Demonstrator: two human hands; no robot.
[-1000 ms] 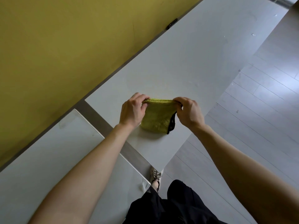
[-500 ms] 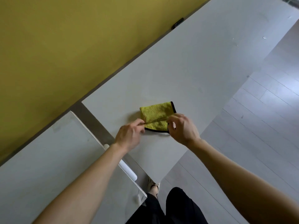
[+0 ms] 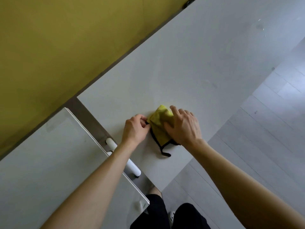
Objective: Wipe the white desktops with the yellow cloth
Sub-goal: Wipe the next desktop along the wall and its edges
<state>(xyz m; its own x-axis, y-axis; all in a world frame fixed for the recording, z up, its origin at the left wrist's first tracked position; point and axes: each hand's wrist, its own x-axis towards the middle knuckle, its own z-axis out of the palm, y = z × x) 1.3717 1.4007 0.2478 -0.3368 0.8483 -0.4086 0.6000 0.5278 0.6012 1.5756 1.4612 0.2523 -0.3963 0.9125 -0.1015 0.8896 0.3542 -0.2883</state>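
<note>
Head view. The yellow cloth (image 3: 160,128), folded and edged in black trim, lay on the far white desktop (image 3: 189,63), close to its near corner. The right hand (image 3: 183,128) rested flat on top of the cloth, fingers straight and slightly spread, covering the cloth's right part. The left hand (image 3: 135,128) pinched the cloth's black-trimmed left corner between thumb and curled fingers. A black loop (image 3: 165,154) of trim trailed from the cloth's near edge onto the desktop. A second white desktop (image 3: 41,162) stood to the left, separated from the first by a narrow gap in which a white cylindrical part (image 3: 130,166) showed; what it was could not be told. A yellow wall (image 3: 57,38) ran along the far edge of both desktops. Pale plank floor (image 3: 272,121) lay to the right; dark trousers (image 3: 156,212) and a light shoe (image 3: 172,215) showed at the bottom edge
</note>
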